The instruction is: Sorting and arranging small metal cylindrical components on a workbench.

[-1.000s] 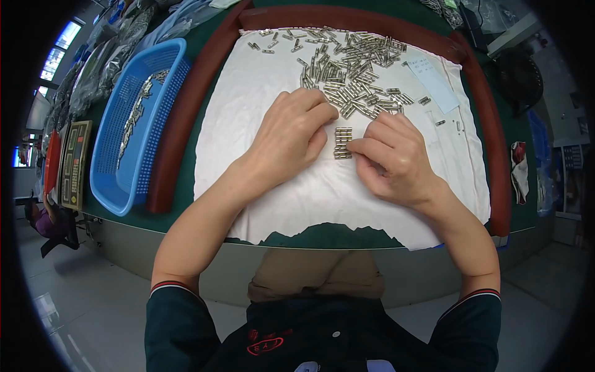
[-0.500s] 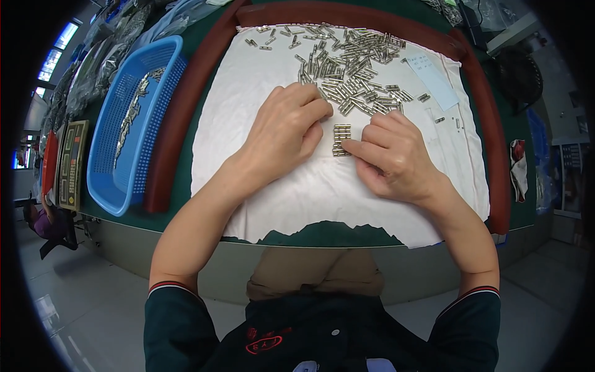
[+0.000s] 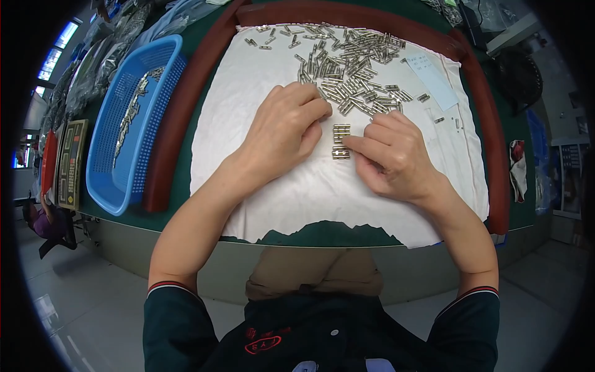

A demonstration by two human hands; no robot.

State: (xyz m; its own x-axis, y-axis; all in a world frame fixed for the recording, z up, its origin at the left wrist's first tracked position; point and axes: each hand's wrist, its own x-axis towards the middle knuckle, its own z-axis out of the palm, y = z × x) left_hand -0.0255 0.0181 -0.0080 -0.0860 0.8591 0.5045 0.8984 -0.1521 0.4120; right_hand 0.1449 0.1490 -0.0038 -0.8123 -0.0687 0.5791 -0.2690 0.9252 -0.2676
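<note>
A short column of small shiny metal cylinders (image 3: pixel 341 131) lies side by side on the white cloth, between my hands. It is split in two, with a narrow gap above its lower group. My right hand (image 3: pixel 396 155) has its fingers curled, the index fingertip touching the column's right side near the gap. Whether anything sits inside that hand is hidden. My left hand (image 3: pixel 286 124) rests to the left with fingers bent inward, beside the near edge of a loose pile of the same cylinders (image 3: pixel 353 87). Its fingertips are partly hidden, so what they hold cannot be made out.
Dark red padded bars (image 3: pixel 167 149) border the white cloth (image 3: pixel 248 74). A blue basket (image 3: pixel 139 170) with metal pieces stands left of it. A pale blue paper slip (image 3: pixel 434 80) lies at the right, near a few stray cylinders. A person (image 3: pixel 46 222) sits far left.
The column's lower cylinders have slid slightly toward me, leaving a gap where they were all together. My right index finger has shifted a little; the left hand is nearly still.
</note>
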